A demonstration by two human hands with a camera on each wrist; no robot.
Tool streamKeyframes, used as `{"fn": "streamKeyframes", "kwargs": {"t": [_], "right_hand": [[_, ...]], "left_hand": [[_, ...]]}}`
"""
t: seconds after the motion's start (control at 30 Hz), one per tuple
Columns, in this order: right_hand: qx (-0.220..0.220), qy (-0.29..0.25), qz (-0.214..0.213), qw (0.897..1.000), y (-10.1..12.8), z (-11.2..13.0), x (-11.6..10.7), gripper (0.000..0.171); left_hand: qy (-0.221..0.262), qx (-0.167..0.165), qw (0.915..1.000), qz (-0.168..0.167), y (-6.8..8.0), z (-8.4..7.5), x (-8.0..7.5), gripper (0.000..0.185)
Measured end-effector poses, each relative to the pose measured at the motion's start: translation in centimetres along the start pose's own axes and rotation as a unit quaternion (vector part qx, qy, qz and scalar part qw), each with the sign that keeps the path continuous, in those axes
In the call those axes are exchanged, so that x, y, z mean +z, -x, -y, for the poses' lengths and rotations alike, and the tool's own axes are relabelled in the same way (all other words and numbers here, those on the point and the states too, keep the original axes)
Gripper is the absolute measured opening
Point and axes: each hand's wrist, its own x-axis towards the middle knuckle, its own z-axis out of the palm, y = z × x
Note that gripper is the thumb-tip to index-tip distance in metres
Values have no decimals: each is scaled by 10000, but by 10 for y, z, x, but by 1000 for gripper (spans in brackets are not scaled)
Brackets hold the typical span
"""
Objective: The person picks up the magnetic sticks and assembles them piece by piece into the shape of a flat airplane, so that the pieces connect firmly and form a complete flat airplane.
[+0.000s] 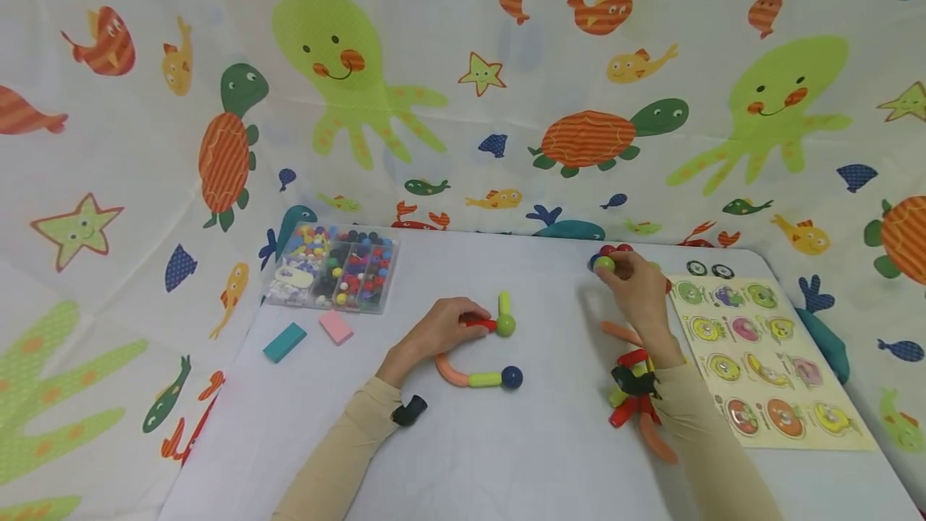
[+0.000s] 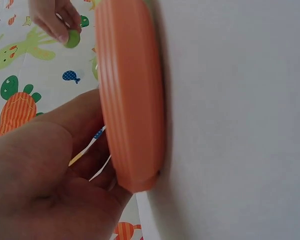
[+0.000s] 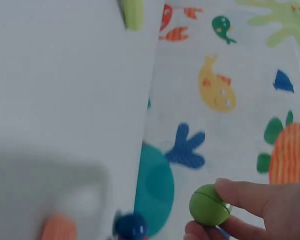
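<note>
A clear bead box [image 1: 331, 268] sits at the far left of the white table [image 1: 463, 457], its compartments full of mixed beads. Just in front of the box lie a teal block [image 1: 284, 342] and a pink block [image 1: 336, 327] (side by side, apart). Well to the right of the box lies a puzzle board [image 1: 767, 360]. A sea-creature curtain [image 1: 463, 87] hangs behind the box.

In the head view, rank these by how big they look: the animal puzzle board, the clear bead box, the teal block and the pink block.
1. Animal puzzle board, largest.
2. Clear bead box.
3. Teal block and pink block: the two look much alike, the teal perhaps slightly longer, so I leave them unranked.
</note>
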Motion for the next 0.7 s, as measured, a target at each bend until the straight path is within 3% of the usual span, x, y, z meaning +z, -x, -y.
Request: {"fn": "streamKeyframes", "kwargs": {"t": [0.23, 0.4, 0.7], "right_hand": [[-211, -422, 579, 9972, -8, 18, 50, 44], [-278, -540, 859, 9945, -11, 27, 84, 42], [-229, -557, 1178, 9912, -8, 44, 119, 38]], "left_hand": [[18, 184, 9998, 68, -1, -3, -1, 26], [128, 122, 9998, 131, -3, -4, -2, 26], [169, 115, 9996, 174, -10, -1, -5, 25]]}}
